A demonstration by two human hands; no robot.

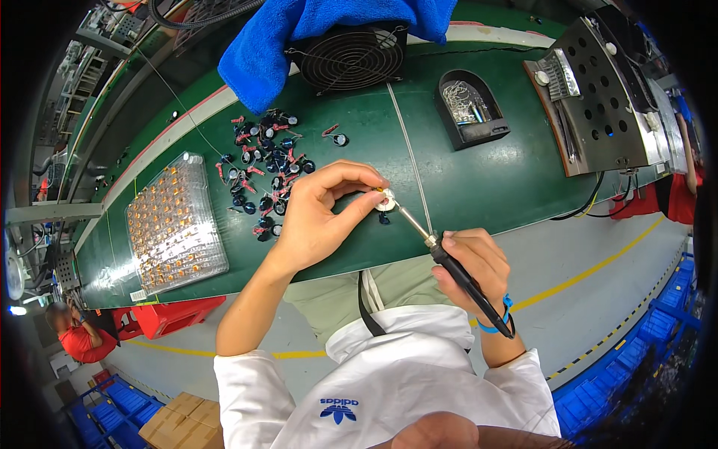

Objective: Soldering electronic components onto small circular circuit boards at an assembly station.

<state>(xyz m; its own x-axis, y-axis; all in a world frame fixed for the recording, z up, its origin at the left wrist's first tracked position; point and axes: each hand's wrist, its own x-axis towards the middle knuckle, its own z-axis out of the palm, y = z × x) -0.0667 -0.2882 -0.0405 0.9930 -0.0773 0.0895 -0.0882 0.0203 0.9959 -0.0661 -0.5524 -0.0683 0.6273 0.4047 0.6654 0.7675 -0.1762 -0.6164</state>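
Observation:
My left hand (321,209) is closed, with thumb and forefinger pinching a small round whitish part (386,204) just above the green workbench (419,161). Pen-like in my right hand (480,266) lies a soldering iron (465,283) with a black handle and metal shaft. Its tip points up-left and meets the round part or comes very close; contact cannot be told. A small dark round component (384,219) shows just below the part. Left of my left hand lies a loose pile of dark round components (262,153) with red-wrapped leads.
A clear plastic tray (215,251) with rows of small orange-brown pieces lies at left. A black fan (350,61) under a blue towel (258,63) stands at the back. Right of it are a black bin (485,133) of thin metal pieces and a perforated metal box (598,123).

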